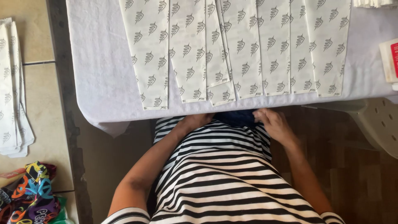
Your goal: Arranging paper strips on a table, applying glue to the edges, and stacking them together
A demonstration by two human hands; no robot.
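Striped shirt (215, 182) fills the near view, and both hands sit at the lap just under the tabletop (103, 83) edge. At far left, a stack of printed paper strips (12, 91) lies on the floor beside a colourful bag (33, 195). Left hand (198, 121) presses against a dark blue cloth (237, 118); its grip is hidden, so open or closed cannot be told. Right hand (273, 123) curls loosely over the same cloth, fingers bent but not clearly pinching. Above, long printed strips (236, 49) overhang the edge; a lifted hand or knee could likely brush them off
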